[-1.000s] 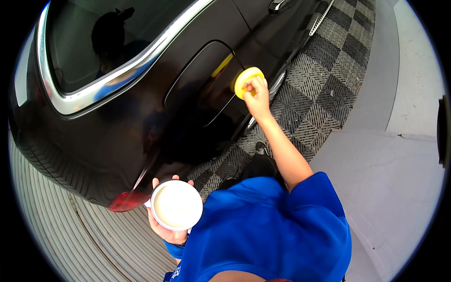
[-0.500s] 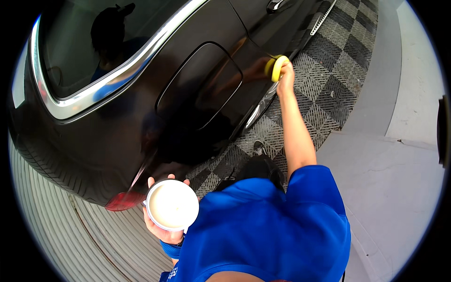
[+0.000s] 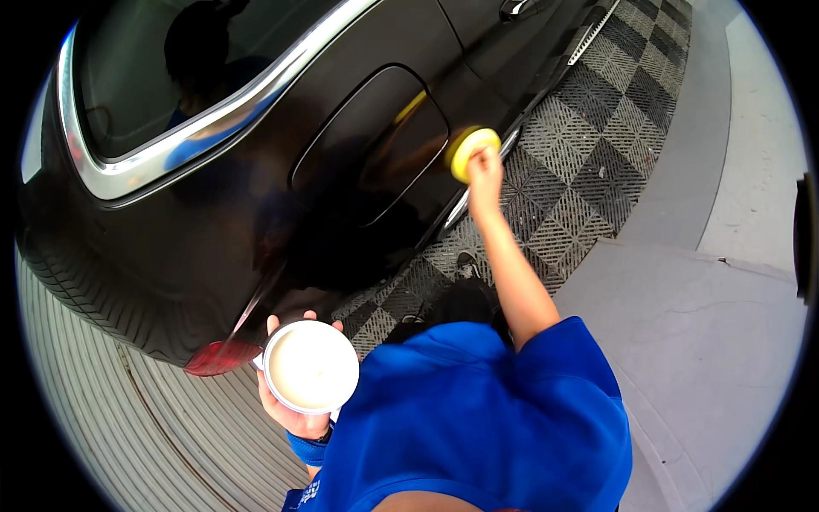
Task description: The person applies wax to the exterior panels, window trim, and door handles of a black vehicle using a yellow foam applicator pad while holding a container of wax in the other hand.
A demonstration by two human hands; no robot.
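Since half a second ago my right hand (image 3: pixel 485 166) has slid the yellow foam pad (image 3: pixel 471 150) down the black car (image 3: pixel 256 213), fingers clenched on it beside the fuel door (image 3: pixel 371 145). Meanwhile my left hand (image 3: pixel 294 410) cups the open wax tin (image 3: pixel 310 367).

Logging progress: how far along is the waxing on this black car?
Done: cannot tell, the black panel shines evenly, with no visible residue. In hand: right hand presses the yellow pad on the panel beside the fuel flap; left hand holds an open tin of pale wax. Left: unclear from this view.
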